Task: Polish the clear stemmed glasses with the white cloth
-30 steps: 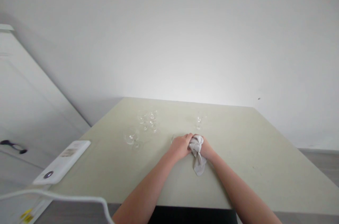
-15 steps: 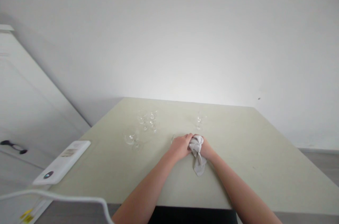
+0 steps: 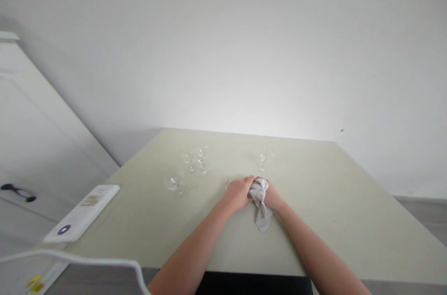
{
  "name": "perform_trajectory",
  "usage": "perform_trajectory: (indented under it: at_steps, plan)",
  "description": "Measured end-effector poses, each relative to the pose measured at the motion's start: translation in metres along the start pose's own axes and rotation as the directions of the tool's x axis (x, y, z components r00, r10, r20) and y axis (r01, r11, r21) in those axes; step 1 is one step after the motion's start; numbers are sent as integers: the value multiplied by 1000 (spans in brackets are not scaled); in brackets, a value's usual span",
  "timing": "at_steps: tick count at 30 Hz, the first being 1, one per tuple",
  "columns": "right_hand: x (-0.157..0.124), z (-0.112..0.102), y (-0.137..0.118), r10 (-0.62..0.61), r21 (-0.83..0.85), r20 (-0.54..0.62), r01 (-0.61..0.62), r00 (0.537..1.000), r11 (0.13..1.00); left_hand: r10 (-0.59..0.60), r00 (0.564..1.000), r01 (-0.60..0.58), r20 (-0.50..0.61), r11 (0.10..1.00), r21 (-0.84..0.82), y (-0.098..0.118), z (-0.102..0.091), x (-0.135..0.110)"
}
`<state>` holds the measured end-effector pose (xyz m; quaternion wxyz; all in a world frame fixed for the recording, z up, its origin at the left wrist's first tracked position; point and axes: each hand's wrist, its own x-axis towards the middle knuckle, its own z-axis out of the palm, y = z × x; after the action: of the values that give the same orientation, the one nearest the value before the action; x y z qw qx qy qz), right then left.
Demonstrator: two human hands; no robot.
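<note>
My left hand is wrapped round a clear stemmed glass, whose rounded edge shows just past the fingers; most of it is hidden. Close against it, my right hand grips a light grey cloth, bunched at the top with its end hanging down toward the table. Both hands meet over the middle of the table. Beyond them stands another clear stemmed glass. To the left are a single stemmed glass and, farther back, a small group of stemmed glasses that overlap in view.
The pale table reaches back to a white wall. A flat white box-shaped object lies at its left edge. A white cabinet with a dark handle stands at the left. In front, a white cable crosses the lower left.
</note>
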<state>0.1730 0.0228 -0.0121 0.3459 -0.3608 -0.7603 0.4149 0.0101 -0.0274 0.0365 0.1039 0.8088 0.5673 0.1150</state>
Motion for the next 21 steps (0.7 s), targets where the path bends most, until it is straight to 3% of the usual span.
perform_trajectory:
  at_steps: [21]
  plan:
    - [-1,-1,-3,1,12,4,-1,1000,1000,-9,1000,9,11,1000,-6,2,-1,-1]
